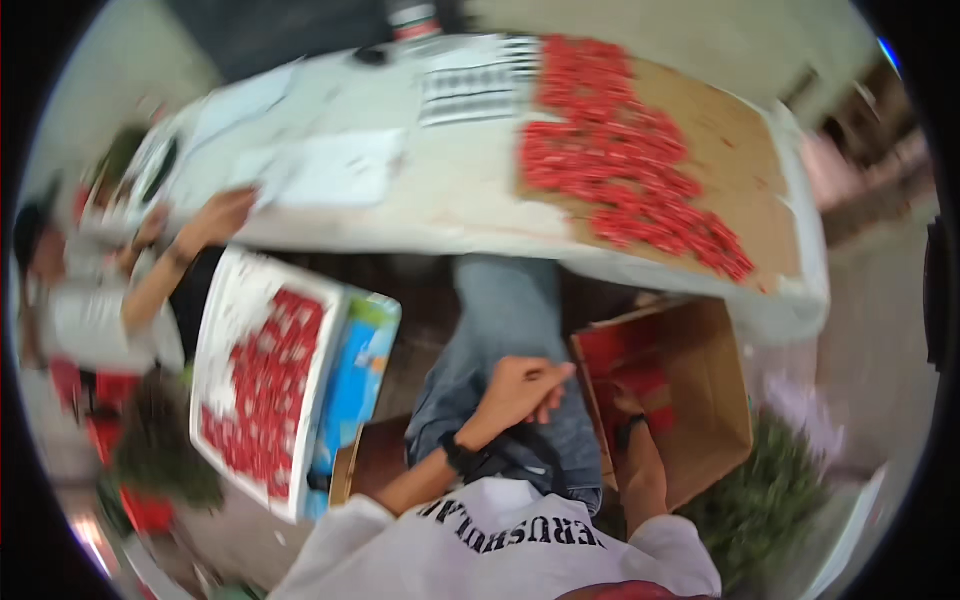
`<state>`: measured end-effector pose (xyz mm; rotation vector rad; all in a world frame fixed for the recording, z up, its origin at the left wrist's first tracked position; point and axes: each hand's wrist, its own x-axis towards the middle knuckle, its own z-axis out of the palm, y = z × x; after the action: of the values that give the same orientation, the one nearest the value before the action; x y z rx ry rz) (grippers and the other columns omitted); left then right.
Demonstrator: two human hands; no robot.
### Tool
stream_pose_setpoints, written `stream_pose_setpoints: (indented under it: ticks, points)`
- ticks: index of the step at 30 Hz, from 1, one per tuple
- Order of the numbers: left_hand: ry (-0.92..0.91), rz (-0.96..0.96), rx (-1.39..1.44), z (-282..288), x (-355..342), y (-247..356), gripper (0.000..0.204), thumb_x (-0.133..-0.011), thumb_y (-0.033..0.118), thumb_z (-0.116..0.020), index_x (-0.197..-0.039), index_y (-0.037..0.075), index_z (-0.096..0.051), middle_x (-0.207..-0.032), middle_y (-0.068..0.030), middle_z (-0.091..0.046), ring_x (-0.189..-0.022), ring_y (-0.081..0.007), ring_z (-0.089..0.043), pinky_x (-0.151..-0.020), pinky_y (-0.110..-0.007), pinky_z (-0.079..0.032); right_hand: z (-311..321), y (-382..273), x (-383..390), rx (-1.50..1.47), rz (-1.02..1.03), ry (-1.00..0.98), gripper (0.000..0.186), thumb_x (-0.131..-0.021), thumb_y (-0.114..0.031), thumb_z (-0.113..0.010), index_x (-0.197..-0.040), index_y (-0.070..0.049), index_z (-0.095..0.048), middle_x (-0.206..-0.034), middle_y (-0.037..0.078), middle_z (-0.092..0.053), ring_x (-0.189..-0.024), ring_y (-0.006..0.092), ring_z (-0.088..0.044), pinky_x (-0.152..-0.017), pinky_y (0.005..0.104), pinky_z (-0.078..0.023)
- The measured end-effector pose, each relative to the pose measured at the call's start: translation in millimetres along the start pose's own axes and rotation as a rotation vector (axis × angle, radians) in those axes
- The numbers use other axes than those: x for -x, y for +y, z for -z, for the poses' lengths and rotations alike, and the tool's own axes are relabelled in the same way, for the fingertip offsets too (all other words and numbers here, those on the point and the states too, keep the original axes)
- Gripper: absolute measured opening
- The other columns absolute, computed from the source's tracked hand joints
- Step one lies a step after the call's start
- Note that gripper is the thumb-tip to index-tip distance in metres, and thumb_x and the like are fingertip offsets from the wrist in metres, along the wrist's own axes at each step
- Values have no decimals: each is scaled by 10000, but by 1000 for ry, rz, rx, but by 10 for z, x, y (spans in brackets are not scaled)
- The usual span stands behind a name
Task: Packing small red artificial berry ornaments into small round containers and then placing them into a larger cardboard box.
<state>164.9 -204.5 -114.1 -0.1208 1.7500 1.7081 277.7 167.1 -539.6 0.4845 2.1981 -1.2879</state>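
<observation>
My left hand is over my lap, its fingers curled in with thumb and forefinger close together. Blur hides whatever they may hold. My right hand reaches down into an open cardboard box on my right, beside a red bundle; its fingers are too blurred to read. On the table ahead, many small red pieces lie spread over a brown cardboard sheet. More red and white pieces fill part of a white foam tray on my left.
A white-covered table spans the front, with striped sheets and white paper on it. A blue carton stands under the foam tray. Another person reaches onto the table at left. Green plants stand at lower right.
</observation>
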Motion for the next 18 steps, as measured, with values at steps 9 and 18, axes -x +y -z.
stream_pose_setpoints:
  ticks: [9,18]
  points:
    - [735,-635,42,1714,411,317,107,-851,60,-683,-950,21,-670,-856,-20,-665,-766,-85,-605,-681,-220,-490,156,414,-122,-224,-457,-249,410,-795,-51,-631,-1190,-91,-530,-877,71,-622,-731,230,-654,-508,349,-528]
    - [1437,-677,-921,3734,159,532,302,-827,245,-710,-1011,6,-689,-804,-112,-680,-671,-225,-630,-638,-324,-485,385,123,-34,-335,-197,-103,374,-740,-60,-690,-1095,-93,-577,-814,64,-642,-695,186,-655,-560,359,-541]
